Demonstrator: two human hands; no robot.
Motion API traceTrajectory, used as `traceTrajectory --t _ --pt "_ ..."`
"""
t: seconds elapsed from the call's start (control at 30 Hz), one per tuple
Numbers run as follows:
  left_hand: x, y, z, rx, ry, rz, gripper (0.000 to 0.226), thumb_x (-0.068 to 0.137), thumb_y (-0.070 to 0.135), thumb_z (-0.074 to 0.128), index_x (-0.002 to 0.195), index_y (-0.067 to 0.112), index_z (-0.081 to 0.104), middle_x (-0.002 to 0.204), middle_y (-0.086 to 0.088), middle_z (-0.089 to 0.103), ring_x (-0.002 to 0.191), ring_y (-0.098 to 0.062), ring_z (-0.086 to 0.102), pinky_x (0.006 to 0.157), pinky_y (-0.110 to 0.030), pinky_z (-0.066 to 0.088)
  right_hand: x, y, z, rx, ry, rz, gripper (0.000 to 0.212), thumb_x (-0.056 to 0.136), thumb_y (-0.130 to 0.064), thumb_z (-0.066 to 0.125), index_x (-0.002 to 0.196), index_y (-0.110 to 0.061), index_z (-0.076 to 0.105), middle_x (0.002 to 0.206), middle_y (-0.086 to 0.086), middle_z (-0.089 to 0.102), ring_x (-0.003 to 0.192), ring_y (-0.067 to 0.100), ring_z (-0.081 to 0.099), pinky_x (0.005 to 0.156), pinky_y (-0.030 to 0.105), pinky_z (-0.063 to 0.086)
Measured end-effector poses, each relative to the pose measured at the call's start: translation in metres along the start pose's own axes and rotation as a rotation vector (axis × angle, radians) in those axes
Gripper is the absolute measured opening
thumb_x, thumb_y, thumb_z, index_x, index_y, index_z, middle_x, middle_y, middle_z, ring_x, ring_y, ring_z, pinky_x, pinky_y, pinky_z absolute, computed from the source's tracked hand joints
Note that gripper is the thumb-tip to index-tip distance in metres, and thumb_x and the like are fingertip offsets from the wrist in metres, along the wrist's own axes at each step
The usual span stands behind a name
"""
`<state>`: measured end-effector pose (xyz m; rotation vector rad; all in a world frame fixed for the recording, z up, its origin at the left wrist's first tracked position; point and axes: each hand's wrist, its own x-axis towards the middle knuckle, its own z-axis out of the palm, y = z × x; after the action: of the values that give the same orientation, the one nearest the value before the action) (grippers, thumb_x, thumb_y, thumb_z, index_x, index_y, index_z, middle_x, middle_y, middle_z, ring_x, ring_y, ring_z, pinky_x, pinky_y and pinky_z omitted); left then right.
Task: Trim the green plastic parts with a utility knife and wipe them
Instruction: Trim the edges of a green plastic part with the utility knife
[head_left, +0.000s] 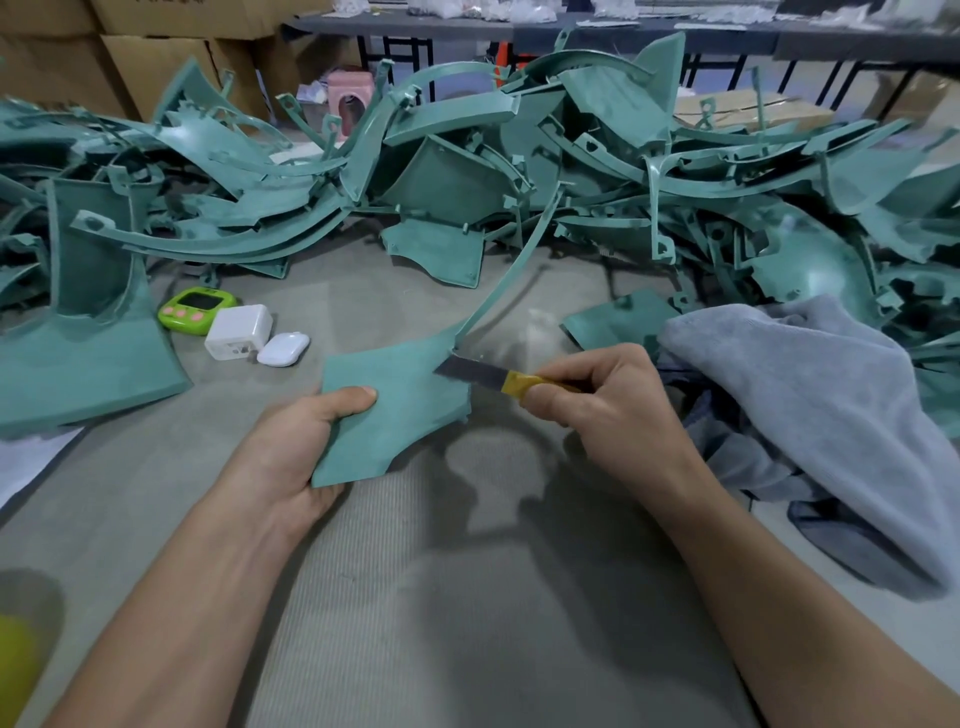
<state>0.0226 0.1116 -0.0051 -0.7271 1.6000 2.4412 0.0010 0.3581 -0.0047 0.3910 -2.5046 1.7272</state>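
Pinching the part (400, 415) by its flat corner over the bench (467, 597), my left grip (291, 452) steadies it. My right grip (608, 400) clasps the knife (493, 379), blade at its edge. It looks light, thin and springy, so I'd hold close beside the cut.

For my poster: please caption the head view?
Left hand holds green part; right hand trims it with utility knife.

Bare forearms reach forward, left hand (291, 457) pinching the green part (400, 415), right hand (608, 400) curled round the utility knife (493, 381).
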Motion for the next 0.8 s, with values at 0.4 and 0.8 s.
traceTrajectory --t 0.4,0.8 --pt "0.003 -0.001 0.003 -0.104 0.069 0.034 0.011 0.098 0.003 0.057 0.104 0.003 0.066 0.084 -0.010 0.079 0.062 -0.019 0.075 0.044 -0.026 0.055 -0.003 0.001 0.000 -0.020 0.228 0.001 0.017 0.082 -0.021 0.077 0.067 -0.028 0.078 0.050 -0.001 0.057 0.047 0.010 0.042 0.046 0.028 0.036" --pt "-0.005 0.001 0.017 -0.245 -0.071 0.007 0.018 0.106 0.019 0.043 0.091 0.015 0.053 0.050 0.002 0.049 0.030 -0.006 0.036 0.024 -0.016 0.023 -0.023 -0.012 0.043 -0.060 0.195 -0.127 0.006 0.090 -0.031 0.078 0.084 -0.031 0.078 0.056 -0.008 0.059 0.049 0.000 0.044 0.046 0.017 0.034"
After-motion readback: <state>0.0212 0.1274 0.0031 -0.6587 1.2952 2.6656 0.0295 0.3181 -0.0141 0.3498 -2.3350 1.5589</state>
